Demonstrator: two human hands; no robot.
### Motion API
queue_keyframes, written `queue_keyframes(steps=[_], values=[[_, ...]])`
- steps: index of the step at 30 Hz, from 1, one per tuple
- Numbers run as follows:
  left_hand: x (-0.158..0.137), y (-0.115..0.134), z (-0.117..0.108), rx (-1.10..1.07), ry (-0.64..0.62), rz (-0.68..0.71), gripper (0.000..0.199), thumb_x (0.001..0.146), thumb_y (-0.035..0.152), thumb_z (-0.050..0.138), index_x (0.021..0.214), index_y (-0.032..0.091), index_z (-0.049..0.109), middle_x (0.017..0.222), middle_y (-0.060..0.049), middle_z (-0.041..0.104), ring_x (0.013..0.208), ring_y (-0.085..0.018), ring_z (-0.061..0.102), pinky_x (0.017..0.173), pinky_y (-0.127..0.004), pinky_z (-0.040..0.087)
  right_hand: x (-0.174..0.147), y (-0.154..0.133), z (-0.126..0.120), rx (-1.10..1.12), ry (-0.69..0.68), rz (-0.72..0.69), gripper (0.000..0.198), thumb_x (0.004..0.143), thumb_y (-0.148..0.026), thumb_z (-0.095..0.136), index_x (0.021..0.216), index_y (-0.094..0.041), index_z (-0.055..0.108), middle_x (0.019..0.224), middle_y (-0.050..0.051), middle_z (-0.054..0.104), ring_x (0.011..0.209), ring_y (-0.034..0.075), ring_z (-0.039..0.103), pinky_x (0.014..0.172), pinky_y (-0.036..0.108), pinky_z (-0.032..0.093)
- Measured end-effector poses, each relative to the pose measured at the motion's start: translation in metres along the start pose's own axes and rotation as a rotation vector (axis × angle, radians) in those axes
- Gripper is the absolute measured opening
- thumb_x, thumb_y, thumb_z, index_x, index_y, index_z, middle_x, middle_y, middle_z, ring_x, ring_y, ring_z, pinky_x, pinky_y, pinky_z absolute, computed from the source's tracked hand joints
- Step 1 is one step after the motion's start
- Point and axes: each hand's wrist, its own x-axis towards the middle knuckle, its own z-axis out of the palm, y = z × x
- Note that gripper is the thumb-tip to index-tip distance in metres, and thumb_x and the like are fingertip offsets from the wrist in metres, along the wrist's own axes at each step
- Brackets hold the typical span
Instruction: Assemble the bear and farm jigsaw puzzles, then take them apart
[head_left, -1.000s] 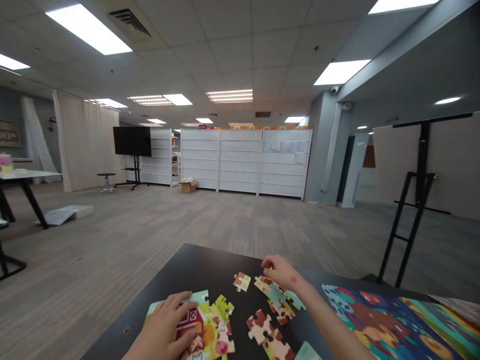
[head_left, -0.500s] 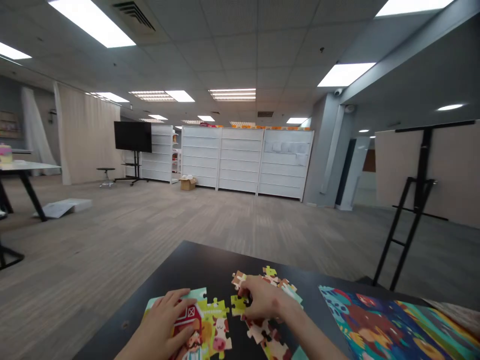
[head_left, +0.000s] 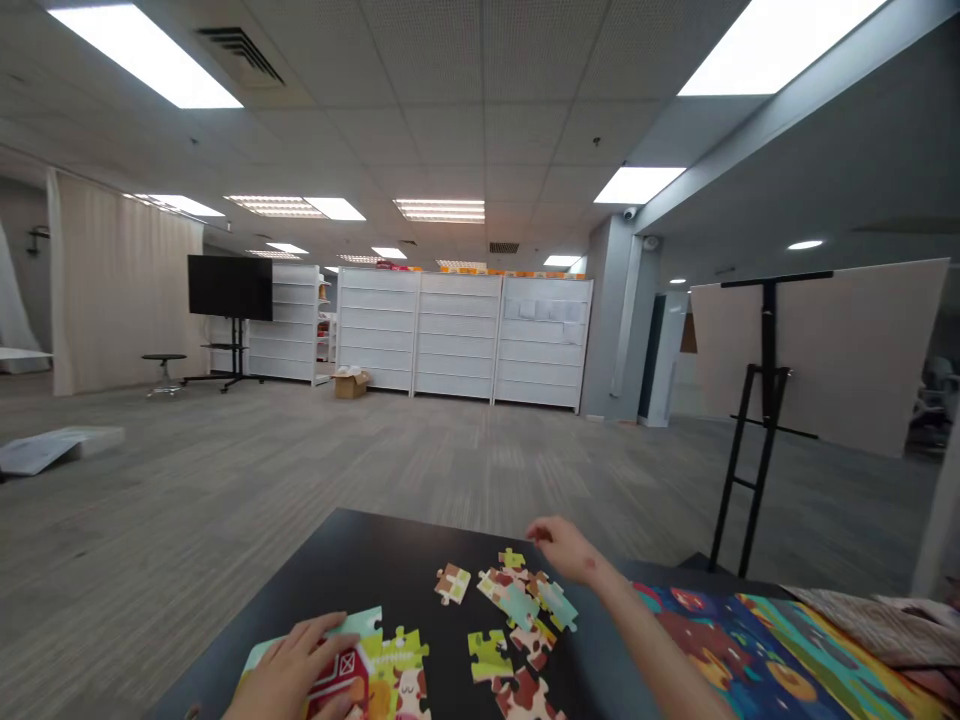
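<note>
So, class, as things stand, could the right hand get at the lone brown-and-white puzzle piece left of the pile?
Probably yes: the right hand is close by, and the piece lies uncovered, with only the low pile partly between.

A black screen (head_left: 230,287) and a cardboard box (head_left: 350,385) stand near white shelves (head_left: 457,335).

The left grip (head_left: 296,668) rested on the joined puzzle (head_left: 381,658); a pile of pieces (head_left: 517,604) lay on the black counter (head_left: 367,560) just beside the right grip (head_left: 564,549).
</note>
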Motion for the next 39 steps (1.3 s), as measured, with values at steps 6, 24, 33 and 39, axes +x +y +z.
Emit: queue_keyframes(steps=[6,24,33,39], values=[[0.001,-0.009,0.010,0.011,0.003,0.014,0.045,0.091,0.062,0.054,0.127,0.039,0.066,0.139,-0.006,0.061,0.123,-0.035,0.059,0.100,-0.049,0.052,-0.006,0.013,0.042,-0.018,0.014,-0.010,0.037,0.082,-0.019,0.057,0.116,-0.019,0.071,0.125,0.010,0.066,0.118,0.026,0.058,0.102,0.035,0.041],[-0.001,-0.018,0.014,0.041,0.029,0.054,0.044,0.091,0.060,0.055,0.127,0.038,0.067,0.138,-0.005,0.062,0.122,-0.033,0.061,0.099,-0.046,0.054,-0.013,0.024,0.008,-0.066,-0.358,0.131,0.047,0.039,-0.020,0.086,0.085,-0.021,0.073,0.079,-0.002,0.071,0.074,0.020,0.066,0.062,0.026,0.046],[-0.002,-0.009,0.010,0.025,0.020,0.033,0.044,0.092,0.060,0.055,0.128,0.038,0.065,0.140,-0.006,0.060,0.124,-0.034,0.059,0.100,-0.048,0.053,-0.010,0.022,-0.004,-0.083,-0.409,0.179,0.046,0.044,-0.007,0.076,0.089,-0.017,0.072,0.071,-0.004,0.062,0.068,0.017,0.060,0.058,0.024,0.042],[-0.004,0.011,-0.010,-0.060,-0.035,-0.037,0.044,0.093,0.058,0.055,0.129,0.035,0.064,0.143,-0.008,0.055,0.129,-0.034,0.052,0.108,-0.052,0.043,-0.010,0.006,-0.015,0.077,-0.428,0.058,0.035,0.058,-0.008,0.064,0.091,-0.015,0.071,0.062,-0.007,0.052,0.058,0.010,0.049,0.052,0.020,0.035]])
